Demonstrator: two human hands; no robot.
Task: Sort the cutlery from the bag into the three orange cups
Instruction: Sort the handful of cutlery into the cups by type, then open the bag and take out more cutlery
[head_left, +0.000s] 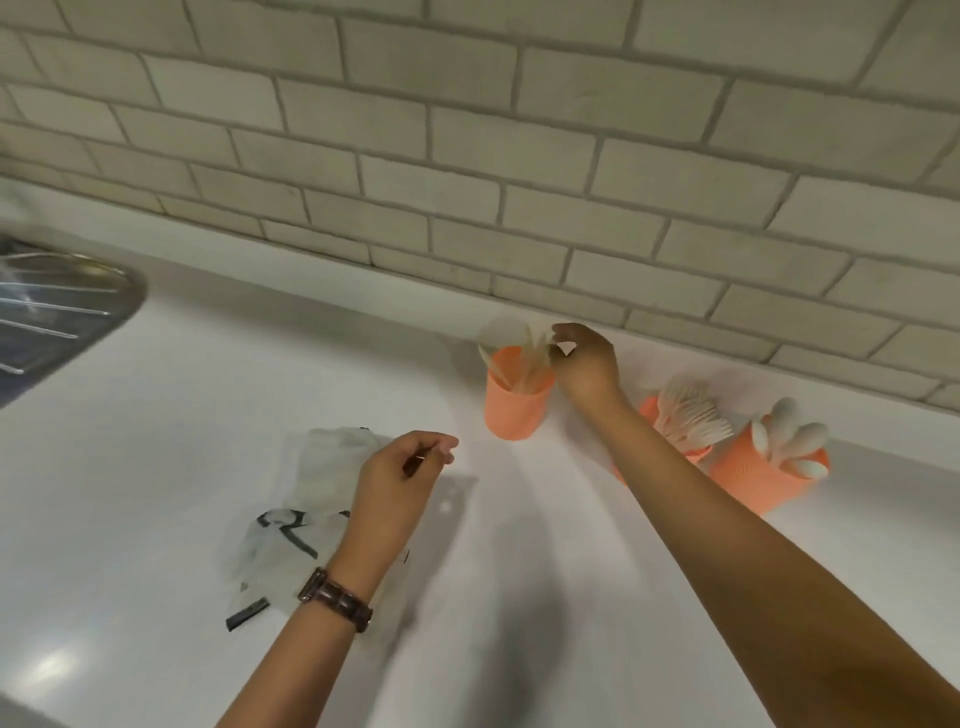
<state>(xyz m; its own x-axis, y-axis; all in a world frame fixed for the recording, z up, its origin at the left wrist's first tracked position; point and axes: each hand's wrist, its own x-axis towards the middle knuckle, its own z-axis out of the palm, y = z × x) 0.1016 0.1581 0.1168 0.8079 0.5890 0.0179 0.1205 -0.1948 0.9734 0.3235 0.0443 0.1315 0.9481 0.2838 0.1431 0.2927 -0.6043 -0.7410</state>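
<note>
- Cutlery (524, 358) of pale plastic is seen standing in three orange cups on a white counter (208, 389), close to a tiled wall (467, 156).
- Long pale pieces, too blurred to be told apart, are held in the left cup (514, 410), which stands apart from the other two.
- Forks (691, 415) are packed into the middle cup (647, 408), part of which is hidden by the right forearm.
- Spoons (789, 441) are held in the right cup (748, 478), just beside the middle one.
- The right hand (584, 364) is stretched to the rim of the left cup, with fingers curled and thumb drawn close to them; whether a piece is pinched cannot be told.
- A crumpled clear bag (311, 499) with black markings lies flat on the counter, to the left of the cups.
- The left hand (400, 483) is held over the bag's right edge, fingers curled toward the thumb; whether anything is gripped cannot be told.
- A brown-strapped watch (335, 597) is worn on the left wrist.
- A metal sink (52, 322) is seen at the far left edge.
</note>
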